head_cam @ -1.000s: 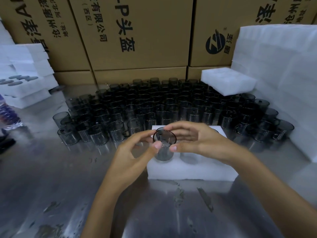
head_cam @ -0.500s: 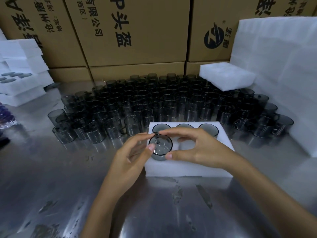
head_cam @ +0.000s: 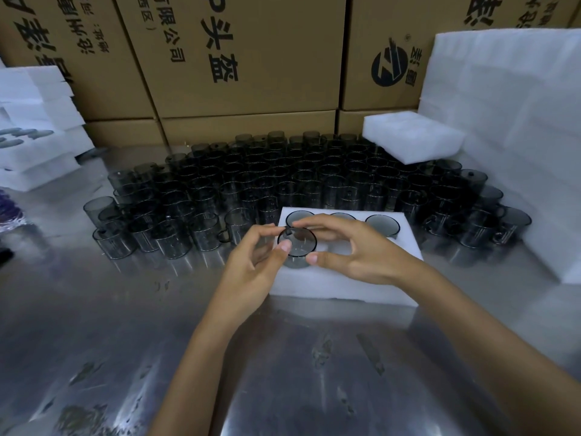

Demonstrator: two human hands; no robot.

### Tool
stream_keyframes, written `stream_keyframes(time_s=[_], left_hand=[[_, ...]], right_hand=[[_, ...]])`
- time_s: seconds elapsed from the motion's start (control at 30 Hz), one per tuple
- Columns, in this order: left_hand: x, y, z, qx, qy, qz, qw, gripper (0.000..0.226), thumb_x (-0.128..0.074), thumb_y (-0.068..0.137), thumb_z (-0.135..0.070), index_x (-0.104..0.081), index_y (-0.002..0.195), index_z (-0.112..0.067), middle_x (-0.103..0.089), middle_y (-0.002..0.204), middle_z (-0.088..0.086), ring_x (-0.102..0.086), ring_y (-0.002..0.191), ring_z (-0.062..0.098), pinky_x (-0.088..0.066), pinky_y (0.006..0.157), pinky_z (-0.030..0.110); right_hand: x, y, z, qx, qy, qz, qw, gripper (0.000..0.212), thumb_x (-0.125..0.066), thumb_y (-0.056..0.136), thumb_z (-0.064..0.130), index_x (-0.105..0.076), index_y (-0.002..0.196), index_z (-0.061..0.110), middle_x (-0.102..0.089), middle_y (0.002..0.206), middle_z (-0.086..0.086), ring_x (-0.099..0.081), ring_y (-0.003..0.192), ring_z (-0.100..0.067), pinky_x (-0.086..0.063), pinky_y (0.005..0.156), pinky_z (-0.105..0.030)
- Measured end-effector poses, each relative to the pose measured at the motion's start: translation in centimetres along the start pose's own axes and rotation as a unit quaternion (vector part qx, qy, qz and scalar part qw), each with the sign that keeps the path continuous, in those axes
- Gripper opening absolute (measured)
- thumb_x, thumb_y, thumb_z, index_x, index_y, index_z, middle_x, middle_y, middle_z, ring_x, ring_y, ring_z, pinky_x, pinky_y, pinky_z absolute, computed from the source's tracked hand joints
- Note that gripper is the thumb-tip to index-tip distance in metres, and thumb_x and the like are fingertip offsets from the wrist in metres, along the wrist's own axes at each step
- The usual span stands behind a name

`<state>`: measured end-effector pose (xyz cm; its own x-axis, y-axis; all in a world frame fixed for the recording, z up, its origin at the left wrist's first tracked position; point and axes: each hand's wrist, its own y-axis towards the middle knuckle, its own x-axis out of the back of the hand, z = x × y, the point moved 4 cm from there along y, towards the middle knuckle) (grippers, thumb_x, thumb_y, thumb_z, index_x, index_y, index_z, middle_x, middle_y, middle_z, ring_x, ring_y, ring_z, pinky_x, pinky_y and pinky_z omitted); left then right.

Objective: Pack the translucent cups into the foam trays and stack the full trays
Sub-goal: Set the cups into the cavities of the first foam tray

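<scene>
Smoky translucent plastic sits between two sets of fingers: the cup [head_cam: 297, 247] is pinched at its rim, the left hand [head_cam: 251, 272] with thumb on the near-left edge and forefinger at the far-left, the right hand [head_cam: 355, 250] with thumb on the near-right edge and fingers curled over the far side. It stands upright, its base sunk in the front-left pocket of the foam tray [head_cam: 345, 284] (how deep, I cannot tell). Three seated cups [head_cam: 382, 225] fill the tray's back row. Beyond, loose cups [head_cam: 283, 184] crowd the steel desk [head_cam: 125, 325]. Empty foam trays [head_cam: 412, 138] lie right, packed trays [head_cam: 34, 149] left, cardboard boxes [head_cam: 239, 58] behind.
</scene>
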<state>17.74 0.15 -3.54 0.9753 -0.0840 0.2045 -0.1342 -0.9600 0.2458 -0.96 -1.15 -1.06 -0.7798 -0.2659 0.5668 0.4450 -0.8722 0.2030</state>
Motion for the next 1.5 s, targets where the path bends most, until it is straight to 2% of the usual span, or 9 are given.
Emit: stream_keyframes(time_s=[0.17,0.33,0.47,0.87,1.03,1.17,1.3,1.4,1.5], left_hand=[[0.1,-0.3,-0.5,-0.036,0.050,-0.018,0.998,0.035,-0.065,0.090,-0.035,-0.062,0.124,-0.033,-0.050,0.143,-0.020,-0.051,0.128,-0.003,-0.042,0.103,0.013],[1.4,-1.8,-1.2,-0.161,0.220,-0.016,0.962,0.043,-0.056,0.090,-0.013,-0.064,0.131,-0.019,-0.056,0.140,-0.017,-0.038,0.137,-0.006,-0.030,0.112,0.012],[1.2,-2.0,-0.5,-0.158,0.263,0.016,0.952,0.038,-0.062,0.088,0.002,-0.070,0.122,-0.012,-0.064,0.130,-0.010,-0.041,0.135,-0.006,-0.030,0.111,0.011],[1.1,-2.7,-0.6,-0.123,0.232,0.009,0.965,0.042,-0.064,0.084,0.003,-0.072,0.118,-0.019,-0.062,0.129,-0.017,-0.050,0.124,-0.012,-0.034,0.108,0.010],[1.6,-1.1,-1.4,-0.069,0.212,-0.033,0.974,0.034,-0.061,0.087,-0.006,-0.078,0.098,-0.034,-0.069,0.101,-0.032,-0.064,0.090,-0.015,-0.042,0.076,-0.001],[1.6,4.0,-2.9,-0.050,0.212,-0.068,0.974,0.030,-0.053,0.092,-0.018,-0.077,0.100,-0.035,-0.073,0.077,-0.017,-0.052,0.043,0.008,-0.038,0.042,0.016],[-1.8,9.9,-3.2,-0.056,0.225,0.004,0.973,0.031,-0.049,0.096,-0.015,-0.076,0.106,-0.027,-0.075,0.081,0.000,-0.045,0.041,0.010,-0.035,0.042,0.019],[-5.1,12.8,-2.8,-0.050,0.256,0.076,0.962,0.032,-0.047,0.097,-0.012,-0.074,0.110,-0.024,-0.074,0.081,0.007,-0.041,0.036,0.004,-0.033,0.041,0.012],[-6.8,14.2,-2.2,-0.036,0.262,0.110,0.958,0.032,-0.048,0.097,-0.011,-0.073,0.113,-0.023,-0.074,0.099,0.002,-0.061,0.063,0.001,-0.044,0.059,0.011]], right_hand=[[-0.1,-0.4,0.0,-0.012,-0.088,-0.022,0.996,0.055,-0.071,0.091,0.032,-0.051,0.142,0.035,-0.054,0.140,0.021,-0.045,0.132,0.006,-0.037,0.115,-0.033],[-0.2,-2.2,0.8,0.046,-0.237,-0.074,0.968,0.057,-0.053,0.085,0.050,-0.053,0.141,0.039,-0.050,0.146,0.018,-0.025,0.139,0.014,-0.033,0.112,-0.022],[-0.5,-2.7,0.4,0.037,-0.299,-0.061,0.952,0.051,-0.049,0.086,0.051,-0.061,0.134,0.040,-0.054,0.144,0.014,-0.031,0.144,-0.003,-0.033,0.114,-0.030],[-0.8,-2.9,0.1,0.050,-0.302,-0.084,0.948,0.040,-0.053,0.089,0.044,-0.069,0.124,0.036,-0.059,0.133,0.027,-0.041,0.137,0.003,-0.031,0.112,-0.022],[0.7,-1.6,-0.2,-0.011,-0.071,-0.119,0.990,0.021,-0.063,0.088,0.031,-0.078,0.102,0.035,-0.070,0.110,0.029,-0.052,0.120,0.012,-0.040,0.104,-0.015],[5.1,0.9,-1.6,-0.076,-0.084,-0.234,0.966,0.025,-0.063,0.089,0.018,-0.078,0.104,0.031,-0.074,0.103,0.019,-0.065,0.099,0.004,-0.049,0.089,-0.013],[9.0,4.1,-4.9,-0.185,-0.123,-0.264,0.939,0.029,-0.057,0.090,0.001,-0.076,0.108,0.013,-0.074,0.112,-0.004,-0.065,0.109,-0.016,-0.048,0.096,-0.024],[9.5,6.4,-6.8,-0.256,-0.155,-0.176,0.938,0.021,-0.064,0.087,0.003,-0.079,0.095,0.015,-0.074,0.106,-0.005,-0.064,0.110,-0.017,-0.047,0.091,-0.023],[9.0,7.7,-7.2,-0.265,-0.208,-0.102,0.936,0.019,-0.067,0.084,0.007,-0.078,0.085,0.022,-0.070,0.094,0.002,-0.064,0.105,-0.017,-0.048,0.084,-0.023]])
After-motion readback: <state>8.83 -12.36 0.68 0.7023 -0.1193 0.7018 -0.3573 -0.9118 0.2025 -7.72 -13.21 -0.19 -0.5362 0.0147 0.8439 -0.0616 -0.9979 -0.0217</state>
